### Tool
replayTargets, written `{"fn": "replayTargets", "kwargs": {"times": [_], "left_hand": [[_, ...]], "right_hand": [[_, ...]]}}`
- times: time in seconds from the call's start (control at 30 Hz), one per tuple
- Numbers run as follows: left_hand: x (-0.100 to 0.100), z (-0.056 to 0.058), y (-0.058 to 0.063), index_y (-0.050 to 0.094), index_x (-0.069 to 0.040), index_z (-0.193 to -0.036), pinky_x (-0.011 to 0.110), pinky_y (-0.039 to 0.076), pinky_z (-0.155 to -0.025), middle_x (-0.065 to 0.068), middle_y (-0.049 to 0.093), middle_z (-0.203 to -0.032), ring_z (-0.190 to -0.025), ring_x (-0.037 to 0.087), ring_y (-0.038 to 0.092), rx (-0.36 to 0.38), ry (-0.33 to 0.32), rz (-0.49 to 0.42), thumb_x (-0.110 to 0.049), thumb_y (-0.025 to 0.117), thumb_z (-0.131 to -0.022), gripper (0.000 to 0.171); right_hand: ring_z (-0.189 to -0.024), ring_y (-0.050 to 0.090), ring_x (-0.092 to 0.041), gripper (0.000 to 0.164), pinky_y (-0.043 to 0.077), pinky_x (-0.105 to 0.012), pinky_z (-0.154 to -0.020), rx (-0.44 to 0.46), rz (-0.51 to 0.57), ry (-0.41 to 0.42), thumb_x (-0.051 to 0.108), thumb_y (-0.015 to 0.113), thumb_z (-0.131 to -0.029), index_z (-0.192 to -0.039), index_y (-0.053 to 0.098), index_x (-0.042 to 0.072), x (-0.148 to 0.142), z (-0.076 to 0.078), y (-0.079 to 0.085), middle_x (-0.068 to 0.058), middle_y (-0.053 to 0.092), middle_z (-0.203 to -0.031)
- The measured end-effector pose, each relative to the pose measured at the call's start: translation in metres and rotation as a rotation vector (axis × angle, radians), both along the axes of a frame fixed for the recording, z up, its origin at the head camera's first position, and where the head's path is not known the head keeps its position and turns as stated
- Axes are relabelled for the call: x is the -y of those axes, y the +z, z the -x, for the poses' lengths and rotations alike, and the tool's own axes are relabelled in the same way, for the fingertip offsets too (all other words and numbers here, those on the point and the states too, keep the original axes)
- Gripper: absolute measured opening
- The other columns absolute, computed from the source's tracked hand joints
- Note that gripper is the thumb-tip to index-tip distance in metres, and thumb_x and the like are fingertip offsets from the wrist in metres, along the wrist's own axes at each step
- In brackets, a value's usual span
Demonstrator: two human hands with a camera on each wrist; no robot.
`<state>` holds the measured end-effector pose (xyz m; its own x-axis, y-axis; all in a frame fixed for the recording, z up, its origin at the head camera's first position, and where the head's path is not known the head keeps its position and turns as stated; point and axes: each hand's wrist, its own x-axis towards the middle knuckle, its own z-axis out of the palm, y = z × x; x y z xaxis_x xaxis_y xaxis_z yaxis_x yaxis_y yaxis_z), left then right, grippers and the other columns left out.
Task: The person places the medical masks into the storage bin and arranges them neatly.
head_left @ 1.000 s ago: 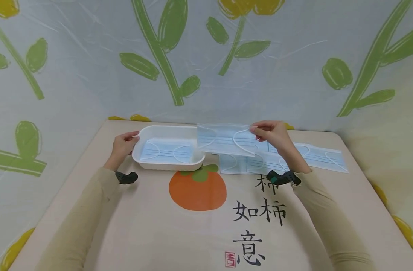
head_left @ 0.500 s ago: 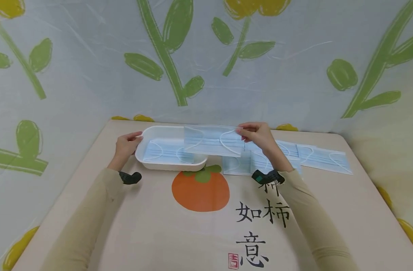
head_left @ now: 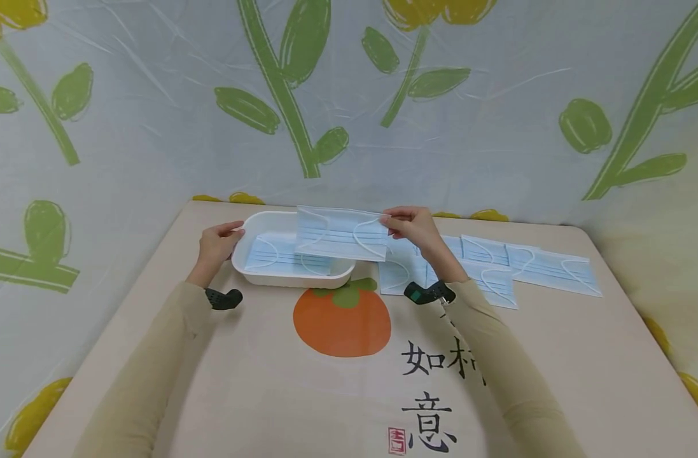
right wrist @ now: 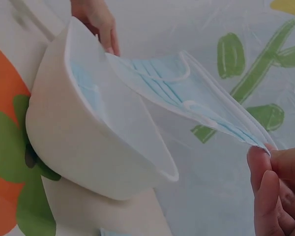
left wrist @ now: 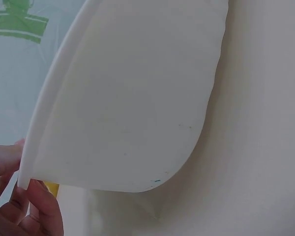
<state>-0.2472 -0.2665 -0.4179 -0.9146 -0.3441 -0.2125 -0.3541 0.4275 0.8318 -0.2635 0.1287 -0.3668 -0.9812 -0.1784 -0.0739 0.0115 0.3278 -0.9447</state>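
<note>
My left hand point(head_left: 216, 248) pinches the left rim of a white tray point(head_left: 291, 282); the left wrist view shows thumb and fingers on either side of that rim. Inside the tray lies a pale blue face mask point(head_left: 263, 256) with white ear loops. In my right hand point(head_left: 416, 228) the right end of another face mask point(head_left: 342, 233) is pinched between thumb and fingers. That mask hangs over the tray's right part, its left end free, as the right wrist view point(right wrist: 152, 83) shows.
Several more face masks point(head_left: 555, 270) lie flat and overlapping on the table point(head_left: 257, 381), right of the tray. A patterned curtain point(head_left: 440, 152) stands behind the table's back edge. An orange persimmon print point(head_left: 343, 324) marks the tabletop in front of the tray.
My right hand has moved left, carrying the face mask from beside the tray to over its right part. My left hand keeps its hold on the tray rim.
</note>
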Motion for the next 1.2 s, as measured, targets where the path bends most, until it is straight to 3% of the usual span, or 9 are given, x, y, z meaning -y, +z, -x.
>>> {"fn": "replayTargets", "kwargs": {"times": [0.2, 0.6, 0.87, 1.2], "left_hand": [[0.002, -0.002, 0.001, 0.056, -0.016, -0.136, 0.014, 0.048, -0.062, 0.014, 0.057, -0.126, -0.093, 0.018, 0.049, 0.002, -0.005, -0.003, -0.027, 0.054, -0.098, 0.039], [-0.001, -0.002, 0.003, 0.055, -0.016, -0.136, 0.014, 0.047, -0.061, 0.015, 0.056, -0.127, -0.091, 0.017, 0.049, 0.001, -0.012, 0.004, -0.028, 0.053, -0.099, 0.040], [-0.001, -0.002, 0.003, 0.055, -0.016, -0.136, 0.012, 0.045, -0.059, 0.014, 0.056, -0.125, -0.092, 0.017, 0.048, 0.005, -0.009, 0.010, -0.027, 0.053, -0.099, 0.039], [-0.002, -0.003, 0.003, 0.054, -0.015, -0.137, 0.012, 0.045, -0.060, 0.016, 0.056, -0.125, -0.091, 0.018, 0.049, 0.005, -0.024, 0.018, -0.027, 0.052, -0.099, 0.039]], "right_hand": [[-0.067, 0.063, -0.011, 0.035, 0.055, -0.021, -0.067, 0.022, 0.031, 0.005, 0.020, 0.066, -0.091, -0.118, 0.066, -0.001, 0.017, 0.004, -0.004, 0.012, 0.064, -0.070], [-0.063, 0.061, -0.007, 0.035, 0.055, -0.021, -0.066, 0.071, 0.089, 0.024, 0.017, 0.067, -0.090, -0.118, 0.065, -0.002, 0.044, 0.010, -0.010, 0.010, 0.064, -0.069], [-0.062, 0.061, -0.006, 0.032, 0.055, -0.023, -0.068, 0.086, 0.068, 0.035, 0.018, 0.068, -0.089, -0.115, 0.068, 0.000, 0.065, 0.010, -0.009, 0.009, 0.065, -0.072], [-0.062, 0.061, -0.004, 0.030, 0.052, -0.017, -0.063, 0.104, 0.070, 0.043, 0.019, 0.069, -0.089, -0.113, 0.069, 0.002, 0.086, 0.011, -0.015, 0.007, 0.066, -0.075]]}}
